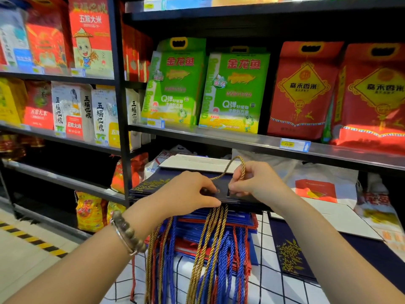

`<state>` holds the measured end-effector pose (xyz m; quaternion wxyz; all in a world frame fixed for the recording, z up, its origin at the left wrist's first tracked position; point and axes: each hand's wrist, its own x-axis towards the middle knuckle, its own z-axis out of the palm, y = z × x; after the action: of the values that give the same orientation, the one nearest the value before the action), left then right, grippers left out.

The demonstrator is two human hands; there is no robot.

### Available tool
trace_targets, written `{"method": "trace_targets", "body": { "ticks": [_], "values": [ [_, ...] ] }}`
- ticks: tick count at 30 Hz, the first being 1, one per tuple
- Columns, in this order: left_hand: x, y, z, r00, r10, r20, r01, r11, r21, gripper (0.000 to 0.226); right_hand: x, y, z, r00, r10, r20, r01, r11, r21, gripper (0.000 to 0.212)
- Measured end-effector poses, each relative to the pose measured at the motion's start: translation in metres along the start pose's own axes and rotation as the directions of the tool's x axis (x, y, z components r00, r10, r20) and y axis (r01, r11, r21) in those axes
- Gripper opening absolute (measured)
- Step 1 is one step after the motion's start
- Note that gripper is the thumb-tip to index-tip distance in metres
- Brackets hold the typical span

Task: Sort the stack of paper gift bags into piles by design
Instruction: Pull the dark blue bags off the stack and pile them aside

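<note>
Two hands are seen over one stack of gift bags (pixel 221 227) lying on a white checked surface (pixel 274 288) in front of a shelf (pixel 241 140). The topmost navy gift bag (pixel 153 185), printed in gold, is held at its near edge by the left hand (pixel 188 194): that grip is closed on it, fingers laid on top and thumb along the edge. A beaded bracelet (pixel 129 233) is worn on that wrist. The right hand (pixel 256 183) is raised just beside the left, and its grip is narrowed to a pinch of thumb and forefinger on one gold rope handle (pixel 240 166), which loops upward from the bag. Beneath the navy bag, blue and red bags are stacked; how many cannot be told. Their hanging cords (pixel 208 260), in three colours (gold, blue and red), are draped over the surface's near edge. A second navy bag (pixel 289 257) with a gold pattern is laid flat to the right, apart from the stack. One white bag with a red panel (pixel 315 189) is lying behind it. On the shelf above, four rice packs are stood upright: two green packs (pixel 175 84) side by side and two red packs (pixel 304 91) to their right. One yellow price tag (pixel 289 144) is fixed to the shelf edge.
</note>
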<state>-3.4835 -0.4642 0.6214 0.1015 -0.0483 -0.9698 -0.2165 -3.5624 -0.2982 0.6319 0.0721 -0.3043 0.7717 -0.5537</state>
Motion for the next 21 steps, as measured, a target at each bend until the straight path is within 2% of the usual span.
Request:
{"method": "trace_targets", "body": {
  "ticks": [5, 8, 11, 15, 18, 21],
  "values": [
    [0.001, -0.002, 0.001, 0.998, 0.028, -0.059, -0.029, 0.999, -0.016, 0.031, -0.001, 0.002, 0.001, 1.0, 0.016, 0.003, -0.015, 0.995, -0.096, 0.023],
    [0.001, -0.002, 0.001, 0.992, 0.05, -0.119, -0.05, 0.999, 0.003, 0.025, 0.001, 0.0, -0.001, 0.999, -0.032, 0.042, 0.043, 0.947, -0.318, 0.022],
    [0.002, 0.001, 0.004, 0.975, 0.076, -0.208, -0.055, 0.993, 0.106, 0.031, 0.002, -0.005, -0.002, 0.985, -0.132, 0.113, 0.171, 0.852, -0.495, 0.022],
    [0.005, 0.002, 0.007, 0.96, 0.075, -0.27, -0.011, 0.973, 0.229, 0.034, 0.0, -0.007, -0.005, 0.956, -0.207, 0.206, 0.288, 0.789, -0.543, 0.019],
    [0.003, 0.003, 0.007, 0.952, 0.078, -0.296, -0.016, 0.978, 0.209, 0.035, -0.002, -0.004, -0.011, 0.944, -0.202, 0.262, 0.311, 0.813, -0.493, 0.017],
    [0.003, 0.004, 0.006, 0.959, 0.08, -0.27, -0.008, 0.966, 0.258, 0.036, -0.003, 0.0, -0.015, 0.927, -0.189, 0.324, 0.34, 0.785, -0.517, 0.028]
  ]
}}
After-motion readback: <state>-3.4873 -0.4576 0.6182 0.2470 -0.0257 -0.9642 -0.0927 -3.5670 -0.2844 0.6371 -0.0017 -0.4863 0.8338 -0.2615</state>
